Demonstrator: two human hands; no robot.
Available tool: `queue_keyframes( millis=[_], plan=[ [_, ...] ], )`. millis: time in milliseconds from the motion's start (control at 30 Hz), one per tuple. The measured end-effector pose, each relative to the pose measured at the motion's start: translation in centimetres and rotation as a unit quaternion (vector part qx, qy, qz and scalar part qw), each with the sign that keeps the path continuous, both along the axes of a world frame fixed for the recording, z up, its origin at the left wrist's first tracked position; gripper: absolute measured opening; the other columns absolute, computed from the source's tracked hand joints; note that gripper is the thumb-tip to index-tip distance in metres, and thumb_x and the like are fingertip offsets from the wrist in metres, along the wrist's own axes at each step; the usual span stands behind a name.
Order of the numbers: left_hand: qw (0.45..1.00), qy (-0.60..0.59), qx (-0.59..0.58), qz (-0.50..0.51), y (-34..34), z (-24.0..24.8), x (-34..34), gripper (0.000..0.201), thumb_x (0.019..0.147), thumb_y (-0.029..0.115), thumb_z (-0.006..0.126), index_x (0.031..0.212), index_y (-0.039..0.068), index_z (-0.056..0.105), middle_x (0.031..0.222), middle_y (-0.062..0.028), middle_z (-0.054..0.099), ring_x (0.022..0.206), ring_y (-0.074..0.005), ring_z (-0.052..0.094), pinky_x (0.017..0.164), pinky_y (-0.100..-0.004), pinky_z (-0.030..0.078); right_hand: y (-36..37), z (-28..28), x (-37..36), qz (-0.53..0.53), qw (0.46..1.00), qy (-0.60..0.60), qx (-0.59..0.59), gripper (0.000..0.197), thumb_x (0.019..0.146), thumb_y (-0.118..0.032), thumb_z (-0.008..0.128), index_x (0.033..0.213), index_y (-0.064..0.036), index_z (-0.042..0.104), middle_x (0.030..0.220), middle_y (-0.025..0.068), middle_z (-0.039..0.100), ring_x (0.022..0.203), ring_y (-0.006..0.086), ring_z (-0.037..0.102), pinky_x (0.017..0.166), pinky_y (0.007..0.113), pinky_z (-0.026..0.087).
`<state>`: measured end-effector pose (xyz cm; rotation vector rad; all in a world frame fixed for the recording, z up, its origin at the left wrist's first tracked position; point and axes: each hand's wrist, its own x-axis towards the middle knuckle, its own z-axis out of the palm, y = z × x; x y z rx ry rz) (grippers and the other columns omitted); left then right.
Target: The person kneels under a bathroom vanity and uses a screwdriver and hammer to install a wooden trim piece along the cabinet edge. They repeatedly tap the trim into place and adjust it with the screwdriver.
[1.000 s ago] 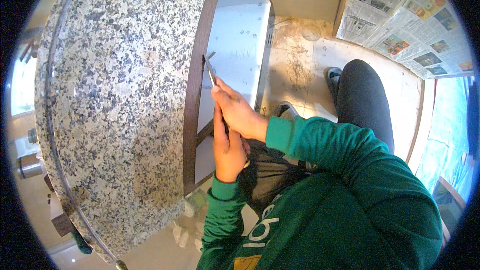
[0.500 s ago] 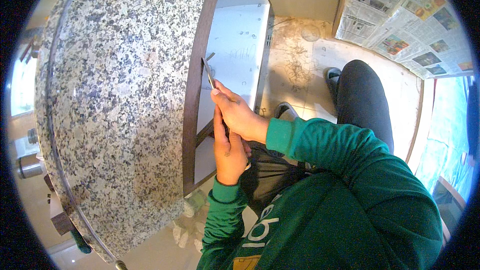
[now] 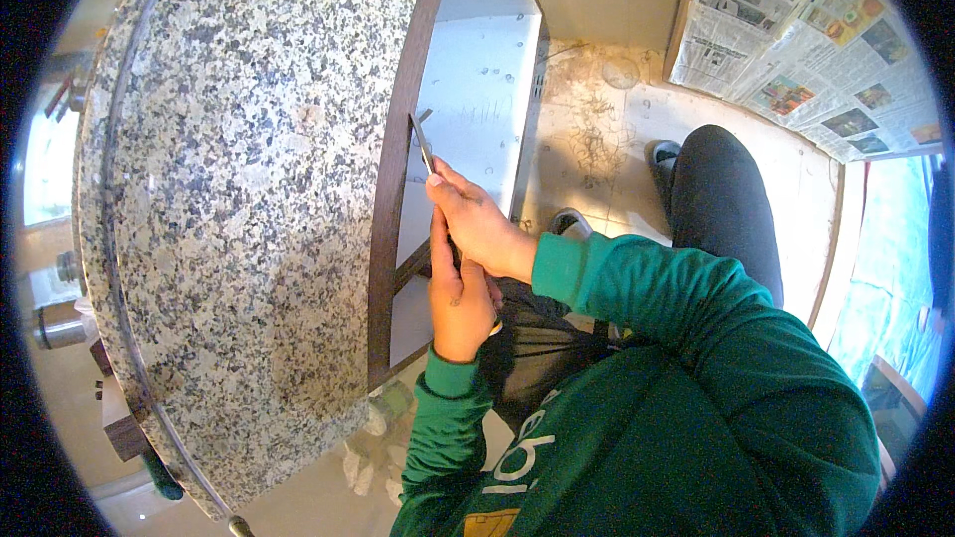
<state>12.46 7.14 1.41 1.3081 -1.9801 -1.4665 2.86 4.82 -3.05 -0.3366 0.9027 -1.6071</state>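
Observation:
My right hand [image 3: 481, 227] is closed round a thin metal blade-like tool [image 3: 422, 145]. Its tip rests at the brown wooden edge strip [image 3: 396, 139] along the granite slab. Just below, my left hand [image 3: 462, 306] presses against the right one, one finger stretched along it. Something dark, perhaps the tool's handle, shows between the palms; most of it is hidden. Beyond the strip lies the white inner panel [image 3: 473, 89] of an open cabinet, with small marks and scribbles. A short dark sliver shows beside the tool's tip; I cannot tell whether it is a shadow.
The speckled granite slab [image 3: 249, 189] fills the left side, with a metal-edged rim. Newspaper [image 3: 786, 50] covers a surface at upper right. My legs and shoes stand on the dirty tiled floor [image 3: 597, 119]. Blue sheeting [image 3: 900, 249] hangs at right. Pale rubble lies below the cabinet.
The whole view has shifted slightly, so slab, cabinet and hands sit a little further right. Both hands keep their grip, and the tool's tip stays at the wooden edge.

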Motion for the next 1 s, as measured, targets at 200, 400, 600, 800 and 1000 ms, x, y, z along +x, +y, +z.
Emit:
queue_keyframes(
  millis=[200, 400, 600, 800, 1000],
  plan=[
    [0.999, 0.006, -0.028, -0.015, -0.4, -0.4, 0.4, 0.063, 0.101, 0.006, 0.039, 0.160, 0.009, 0.017, 0.082, -0.0081, 0.062, 0.050, -0.0092, 0.050, 0.045, -0.0264, 0.042, -0.2, 0.1, 0.4, -0.066, 0.997, 0.044, -0.024, 0.054, 0.109, -0.030, 0.041, 0.154, -0.0009, 0.033, 0.124, 0.0077, 0.057, 0.112, 0.0135, 0.048, 0.102, 0.026, 0.039],
    [1.000, 0.010, -0.011, -0.014, -0.6, -0.3, 0.3, 0.063, 0.100, 0.005, 0.039, 0.160, 0.009, 0.018, 0.084, -0.0089, 0.063, 0.050, -0.0093, 0.050, 0.045, -0.0266, 0.042, -0.7, -0.3, 0.5, -0.057, 0.998, 0.004, -0.031, 0.058, 0.109, -0.032, 0.042, 0.155, 0.0009, 0.030, 0.131, 0.0071, 0.054, 0.118, 0.0129, 0.046, 0.105, 0.026, 0.037],
    [1.000, -0.007, -0.023, -0.019, -0.7, 0.2, -0.1, 0.058, 0.103, 0.008, 0.040, 0.158, 0.010, 0.024, 0.094, -0.0073, 0.064, 0.053, -0.0071, 0.050, 0.045, -0.0244, 0.042, -0.5, 0.1, -0.1, -0.055, 0.997, 0.019, -0.042, 0.060, 0.109, -0.033, 0.042, 0.155, 0.0020, 0.028, 0.146, 0.0163, 0.048, 0.137, 0.0216, 0.040, 0.115, 0.031, 0.030],
    [0.999, -0.016, -0.031, -0.022, -0.9, 0.5, 0.0, 0.061, 0.101, 0.007, 0.039, 0.159, 0.010, 0.022, 0.087, -0.0072, 0.064, 0.052, -0.0081, 0.051, 0.045, -0.0257, 0.043, -0.8, -0.1, -0.1, -0.034, 0.999, 0.023, -0.010, 0.055, 0.109, -0.032, 0.042, 0.155, -0.0028, 0.031, 0.119, 0.0106, 0.059, 0.111, 0.0165, 0.053, 0.095, 0.029, 0.043],
    [1.000, -0.019, -0.010, -0.011, -1.1, 0.3, -0.3, 0.056, 0.104, 0.008, 0.041, 0.158, 0.011, 0.026, 0.090, -0.0053, 0.063, 0.051, -0.0057, 0.048, 0.044, -0.0234, 0.041, -0.9, 0.2, -0.4, -0.035, 0.999, -0.017, -0.034, 0.051, 0.109, -0.030, 0.041, 0.155, -0.0101, 0.034, 0.081, -0.0018, 0.052, 0.072, 0.0072, 0.048, 0.062, 0.024, 0.043]
  ],
)
